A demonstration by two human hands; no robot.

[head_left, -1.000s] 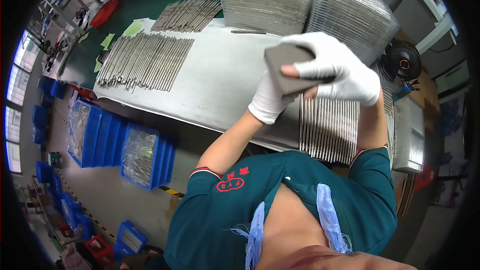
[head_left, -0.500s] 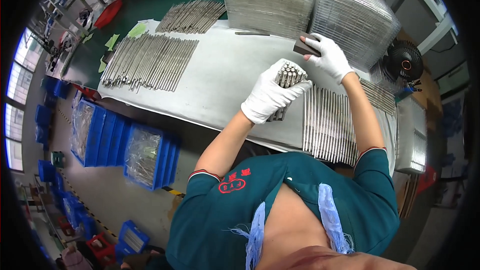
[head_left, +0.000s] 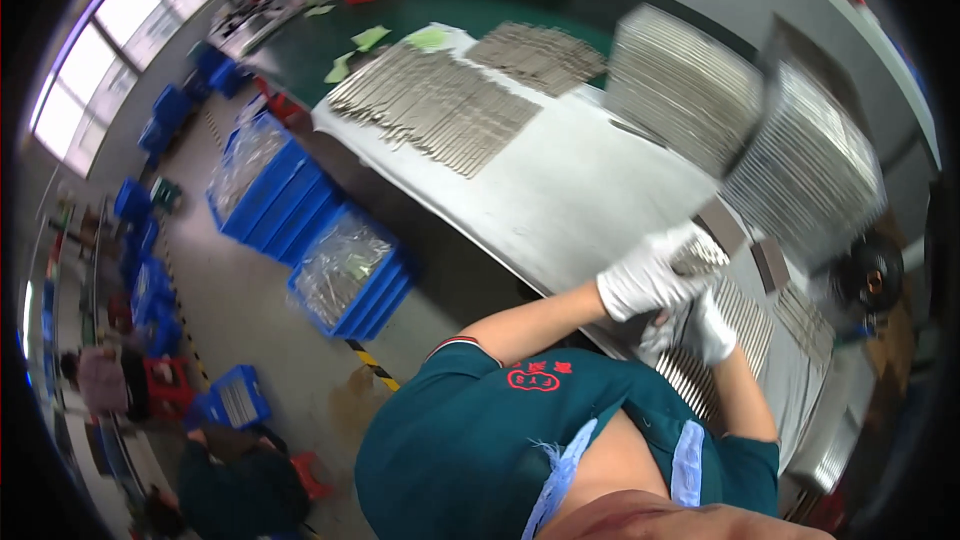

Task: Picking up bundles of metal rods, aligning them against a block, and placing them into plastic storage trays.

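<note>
A person in a dark green shirt, seen from above, stands at a white-topped counter [head_left: 560, 185] with both gloved hands near its right end. The left hand [head_left: 645, 278] is closed around a bundle [head_left: 703, 256] of slim metal rods, held above the counter with the rod ends tipped up and to the right. The right hand [head_left: 708, 332] is just below, at the lower part of the bundle; blur hides its fingers, so I cannot tell whether that grip is tight or loose.

One handful, then, is gathered and lifted but not laid down. Much else appears to remain loose: a broad row [head_left: 435, 108] of rods on the left, a smaller pile [head_left: 540, 58] beyond it, a right-hand row [head_left: 748, 322] beside and partly behind the hands, and a few rods [head_left: 803, 325] farther right. How many of these have been dealt with, the view does not show.

Two brown blocks, one [head_left: 720, 227] near the bundle and another [head_left: 770, 265] to its right, rest on the counter, out of both hands. Behind stand two tall stacks of clear trays, left [head_left: 685, 85] and right [head_left: 805, 165]; whether they contain rods is unclear.
</note>
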